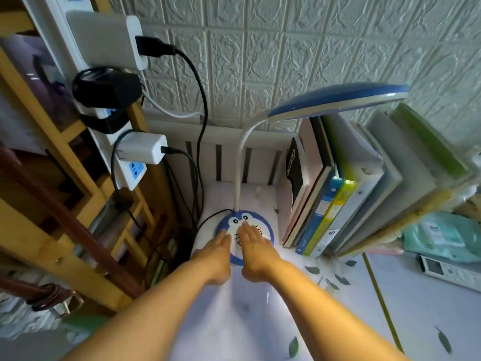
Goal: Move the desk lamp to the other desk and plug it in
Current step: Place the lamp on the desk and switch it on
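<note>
The desk lamp stands on the desk near the wall. Its round blue base (235, 220) has a cartoon cat face, a white gooseneck (239, 162) rises from it, and the blue-and-white head (338, 102) hangs over the books. A thin black cord (208, 217) leaves the base to the left. My left hand (217, 252) lies flat on the base's left edge. My right hand (253, 246) lies flat across the face, fingers straight. Neither hand grips anything.
A white power strip (112, 142) hangs on the wooden shelf frame (59, 178) at left, with several chargers and black cables plugged in. A row of upright books and folders (338, 194) stands right of the lamp. A remote (447, 269) lies at far right.
</note>
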`<state>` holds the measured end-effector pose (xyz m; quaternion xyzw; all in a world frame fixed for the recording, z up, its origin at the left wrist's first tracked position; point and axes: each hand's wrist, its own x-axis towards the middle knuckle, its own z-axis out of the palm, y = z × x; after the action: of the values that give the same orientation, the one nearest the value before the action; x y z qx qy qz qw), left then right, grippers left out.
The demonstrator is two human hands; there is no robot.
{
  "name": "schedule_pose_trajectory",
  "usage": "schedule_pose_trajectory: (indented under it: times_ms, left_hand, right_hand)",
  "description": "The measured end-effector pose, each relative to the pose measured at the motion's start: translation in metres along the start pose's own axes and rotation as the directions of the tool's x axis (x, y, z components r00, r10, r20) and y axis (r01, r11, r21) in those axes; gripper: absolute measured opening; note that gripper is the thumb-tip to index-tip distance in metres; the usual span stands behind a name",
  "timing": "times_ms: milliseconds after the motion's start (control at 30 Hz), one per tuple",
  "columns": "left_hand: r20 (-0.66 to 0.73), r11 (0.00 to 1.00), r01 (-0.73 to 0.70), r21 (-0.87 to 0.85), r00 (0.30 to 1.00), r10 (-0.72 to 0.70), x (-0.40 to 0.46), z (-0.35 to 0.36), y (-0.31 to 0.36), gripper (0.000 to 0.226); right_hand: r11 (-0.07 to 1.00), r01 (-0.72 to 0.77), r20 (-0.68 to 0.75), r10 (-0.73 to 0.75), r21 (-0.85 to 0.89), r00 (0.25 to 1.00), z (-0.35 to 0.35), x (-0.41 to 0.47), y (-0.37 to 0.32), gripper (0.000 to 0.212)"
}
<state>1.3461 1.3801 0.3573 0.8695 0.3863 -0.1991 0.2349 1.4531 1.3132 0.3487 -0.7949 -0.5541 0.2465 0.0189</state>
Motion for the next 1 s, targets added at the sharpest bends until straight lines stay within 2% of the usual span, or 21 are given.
schedule_pose_trajectory:
  times_ms: [67,233,733,1000]
  left_hand:
    - [-0.007,0.999,0.001,0.038,1.0,-0.001,-0.005,-0.004,-0.001,0.081]
    - [-0.033,0.996,0.032,0.08,0.999,-0.029,-0.023,-0.009,0.001,0.086]
    - [-0.071,0.993,0.013,0.121,0.997,-0.004,-0.041,-0.01,0.01,0.086]
    - [-0.028,0.993,0.022,0.118,0.999,-0.018,-0.033,-0.003,0.004,0.085]
  right_hand:
    - [0.998,-0.038,-0.032,0.039,0.049,0.999,-0.004,-0.007,0.002,0.099]
    - [0.997,-0.081,-0.115,0.082,0.014,0.99,-0.001,-0.032,0.004,0.113]
    - [0.993,-0.12,-0.134,0.121,0.017,0.984,-0.007,-0.052,0.001,0.113]
    - [0.995,-0.096,-0.072,0.095,-0.007,0.993,0.003,-0.038,-0.004,0.112]
